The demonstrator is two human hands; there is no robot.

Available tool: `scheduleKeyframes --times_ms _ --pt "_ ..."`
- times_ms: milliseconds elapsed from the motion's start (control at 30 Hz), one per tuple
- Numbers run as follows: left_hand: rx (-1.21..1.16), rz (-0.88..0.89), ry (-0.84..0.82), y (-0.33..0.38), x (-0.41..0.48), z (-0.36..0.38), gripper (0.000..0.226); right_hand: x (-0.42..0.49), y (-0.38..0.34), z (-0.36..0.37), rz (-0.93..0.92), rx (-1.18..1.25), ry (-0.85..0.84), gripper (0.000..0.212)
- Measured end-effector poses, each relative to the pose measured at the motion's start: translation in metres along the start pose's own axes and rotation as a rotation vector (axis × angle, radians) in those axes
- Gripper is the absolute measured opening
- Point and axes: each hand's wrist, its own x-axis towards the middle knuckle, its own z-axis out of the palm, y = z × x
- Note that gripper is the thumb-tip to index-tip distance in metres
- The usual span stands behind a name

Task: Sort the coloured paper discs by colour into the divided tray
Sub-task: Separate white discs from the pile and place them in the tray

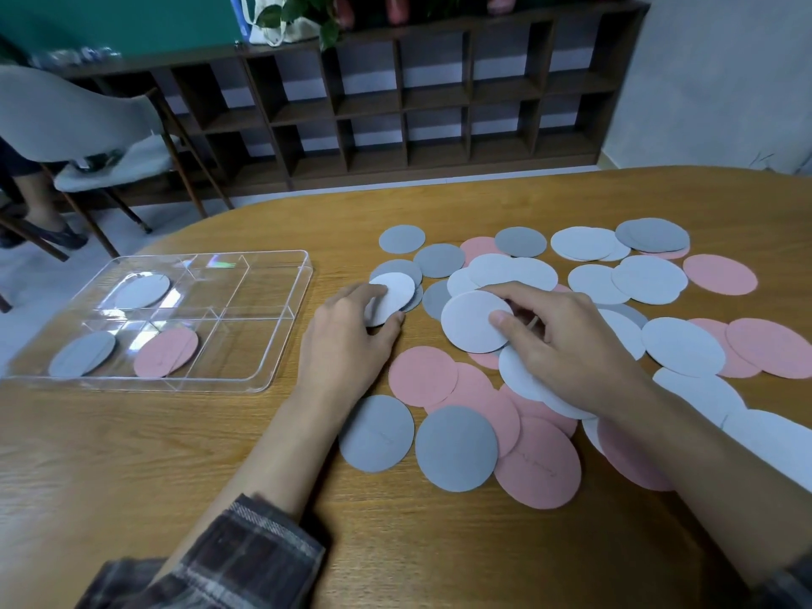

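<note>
You are pinching one white disc (476, 320) in your right hand (567, 340) and another (392, 296) in your left hand (347, 345); be lifting singly toward the tray (281, 327).

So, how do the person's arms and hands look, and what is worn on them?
Both hands are bare: no gloves, rings or watch visible on the left hand or the right hand. The left sleeve is dark plaid, pushed up to the elbow. Of the right sleeve, only a dark edge shows.

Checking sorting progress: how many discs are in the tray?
3: a white disc far-left, a grey disc near-left, a pink disc in the next near compartment. None seems hidden.
</note>
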Motion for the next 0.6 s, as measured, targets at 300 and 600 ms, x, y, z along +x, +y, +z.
scheduleKeyframes --times_ms 300,600 --pt "-0.034 0.125 -0.003 0.011 -0.007 -0.002 0.033 0.002 0.002 0.000 0.057 -0.050 0.041 0.027" --pt "-0.203 0.289 0.126 0.016 -0.009 -0.006 0.016 0.005 0.010 -0.001 0.099 -0.002 0.157 0.030"
